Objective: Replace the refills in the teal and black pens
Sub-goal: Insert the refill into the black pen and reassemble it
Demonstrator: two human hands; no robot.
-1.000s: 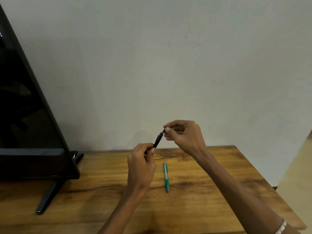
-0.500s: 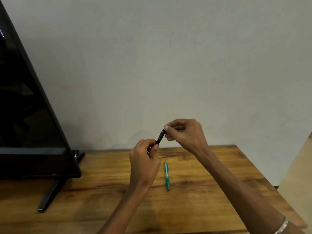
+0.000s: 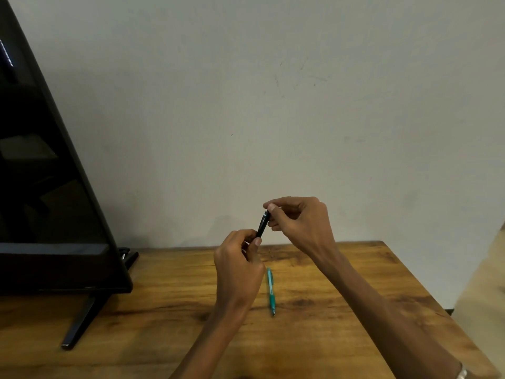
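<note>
I hold the black pen (image 3: pixel 263 224) raised above the far middle of the wooden table (image 3: pixel 355 283). My left hand (image 3: pixel 237 266) is curled round its lower end; my right hand (image 3: pixel 297 222) pinches its upper tip between thumb and forefinger. Judgement: I am working at the tip end, opening or closing I cannot tell; no refill is visible. The teal pen (image 3: pixel 271 292) lies whole on the table just right of my left wrist, apparently untouched. Most of the task seems left.

Two slim plastic pens, one black pen (image 3: pixel 263 224) and one teal pen (image 3: pixel 270 291); two bare hands; one black flat-screen monitor (image 3: pixel 52 192); one wooden table (image 3: pixel 341 283).
</note>
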